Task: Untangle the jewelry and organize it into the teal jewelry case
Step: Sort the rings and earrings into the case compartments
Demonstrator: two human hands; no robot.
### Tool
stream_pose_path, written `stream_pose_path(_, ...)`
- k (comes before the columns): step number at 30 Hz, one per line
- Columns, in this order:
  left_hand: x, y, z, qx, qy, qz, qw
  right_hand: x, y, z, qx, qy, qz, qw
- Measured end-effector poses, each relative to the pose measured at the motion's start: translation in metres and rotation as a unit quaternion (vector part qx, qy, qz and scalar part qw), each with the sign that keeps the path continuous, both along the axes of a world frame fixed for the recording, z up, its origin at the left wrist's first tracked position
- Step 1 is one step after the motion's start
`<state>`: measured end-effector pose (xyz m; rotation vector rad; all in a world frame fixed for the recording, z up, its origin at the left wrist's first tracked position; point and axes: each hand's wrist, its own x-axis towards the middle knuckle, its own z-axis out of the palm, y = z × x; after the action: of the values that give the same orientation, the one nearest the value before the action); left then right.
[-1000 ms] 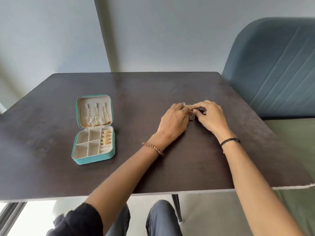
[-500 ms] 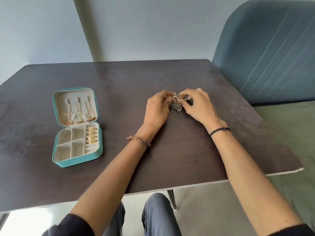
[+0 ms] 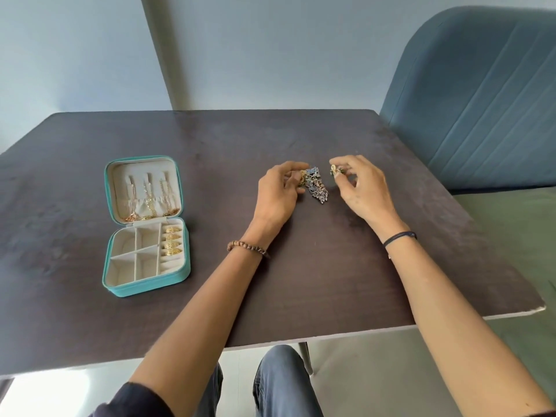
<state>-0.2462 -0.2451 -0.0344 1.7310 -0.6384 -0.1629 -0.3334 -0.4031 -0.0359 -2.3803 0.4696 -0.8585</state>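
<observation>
This looks like a room in a home, a dining or sitting corner rather than a workplace. A plain dark surface on a slim leg stands close to bare, pale blue-grey walls that meet at a corner. Beside it is a padded blue-grey chair with stitched channels in its curved back, household furniture. To the right lies a soft green expanse, rug or cushion, which I cannot tell. The items out are personal: a teal jewelry case holding gold rings and chains, and a tangle of jewelry.
</observation>
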Motion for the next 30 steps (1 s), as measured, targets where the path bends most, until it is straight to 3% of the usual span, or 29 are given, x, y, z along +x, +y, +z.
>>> stream_pose_path(7, 0.005, 0.003, 0.002, -0.056, 0.012, 0.032, 0.998, 0.009, 0.016, 0.013, 0.123, -0.063, 0.04, 0.99)
stream_pose_path(13, 0.02, 0.014, 0.002, -0.071, -0.003, 0.145, 0.987, 0.045, 0.055, 0.024, 0.215, -0.043, 0.133, 0.967)
stream_pose_path(18, 0.037, 0.024, -0.001, -0.054, -0.003, 0.235, 0.971, 0.083, 0.076, 0.017, 0.263, -0.02, 0.094, 0.96)
stream_pose_path(22, 0.045, 0.033, -0.002, 0.025, -0.012, 0.282, 0.959, 0.096, 0.081, 0.009, 0.244, 0.003, 0.052, 0.968)
stream_pose_path(30, 0.047, 0.034, -0.002, 0.106, -0.064, 0.273, 0.954, 0.097, 0.087, 0.004, 0.139, 0.044, 0.025, 0.989)
